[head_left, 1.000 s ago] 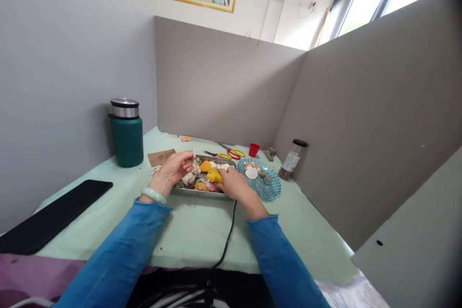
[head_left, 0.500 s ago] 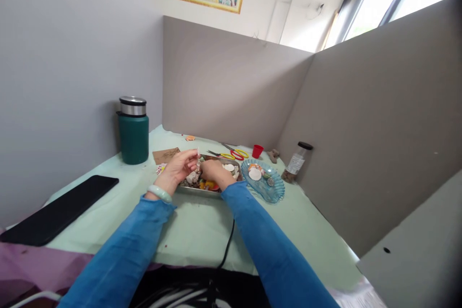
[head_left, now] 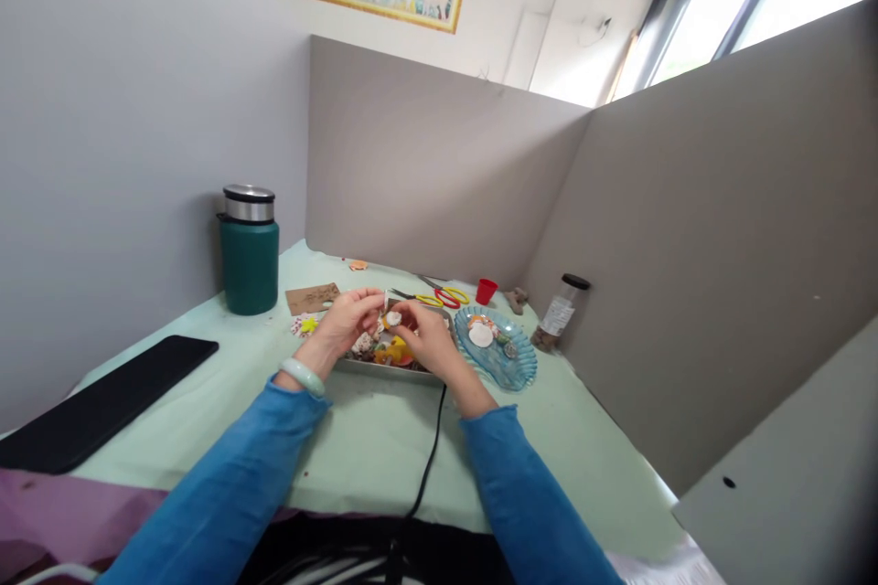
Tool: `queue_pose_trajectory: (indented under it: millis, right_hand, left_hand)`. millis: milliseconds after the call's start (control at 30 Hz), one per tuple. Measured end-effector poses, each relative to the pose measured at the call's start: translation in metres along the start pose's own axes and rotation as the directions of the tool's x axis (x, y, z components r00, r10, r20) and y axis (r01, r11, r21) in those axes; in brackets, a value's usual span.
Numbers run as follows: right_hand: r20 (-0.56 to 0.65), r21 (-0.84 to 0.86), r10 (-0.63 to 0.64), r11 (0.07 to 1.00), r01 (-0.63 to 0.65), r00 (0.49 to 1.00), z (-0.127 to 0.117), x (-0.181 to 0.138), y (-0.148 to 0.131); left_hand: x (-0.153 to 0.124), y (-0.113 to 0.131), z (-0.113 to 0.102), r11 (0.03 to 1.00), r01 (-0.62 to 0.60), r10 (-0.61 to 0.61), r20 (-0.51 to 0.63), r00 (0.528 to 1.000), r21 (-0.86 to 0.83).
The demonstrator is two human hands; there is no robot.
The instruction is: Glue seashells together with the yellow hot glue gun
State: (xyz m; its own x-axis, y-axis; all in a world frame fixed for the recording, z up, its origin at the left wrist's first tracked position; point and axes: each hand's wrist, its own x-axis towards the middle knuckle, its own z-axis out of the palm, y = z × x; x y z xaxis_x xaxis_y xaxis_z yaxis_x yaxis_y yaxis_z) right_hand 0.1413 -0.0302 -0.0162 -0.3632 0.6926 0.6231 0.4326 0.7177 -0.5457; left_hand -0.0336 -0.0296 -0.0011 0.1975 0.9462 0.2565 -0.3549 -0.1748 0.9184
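My left hand [head_left: 348,322], a pale green bangle [head_left: 303,377] on its wrist, pinches a small, thin whitish piece [head_left: 385,299] between thumb and fingers above the tray. Close beside it, my right hand [head_left: 429,340] holds a small white shell-like piece [head_left: 393,318] at its fingertips. Both hands are over a metal tray [head_left: 394,371] of mixed small items. Among these are yellow pieces [head_left: 393,351] and white, coral-like bits [head_left: 363,344]. The hands cover the tray's back part.
Right of the tray is a blue scalloped plate [head_left: 527,367] with a white disc [head_left: 480,335]. Scissors [head_left: 449,296], a red cup [head_left: 487,292] and a lidded jar [head_left: 559,315] stand behind. At left are a green flask [head_left: 250,265], brown card [head_left: 310,298] and black mat [head_left: 116,398].
My right hand has risen out of the tray and drawn back to the right, now with a white shell-like piece at its fingertips. My left hand has stayed close to its place, still pinching.
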Motion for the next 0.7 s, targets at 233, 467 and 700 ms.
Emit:
queue_pose_trajectory:
  millis: [233, 467, 700]
  right_hand:
    - [-0.123, 0.004, -0.038, 0.999, 0.039, 0.992, 0.0017, -0.0107, 0.0045]
    - [-0.132, -0.005, -0.027, 1.000, 0.027, 0.991, -0.0006, -0.0120, 0.0066]
    - [-0.154, 0.110, 0.040, 0.994, -0.023, 0.987, -0.0003, -0.0118, 0.0047]
  left_hand:
    - [0.0009, -0.0085, 0.0019, 0.956, -0.056, 0.060, -0.006, 0.998, 0.288]
    - [-0.0009, -0.0071, 0.0072, 0.932, -0.090, 0.113, -0.045, 0.993, 0.352]
    - [0.0001, -0.0083, 0.0076, 0.907, -0.117, 0.154, -0.061, 0.986, 0.405]
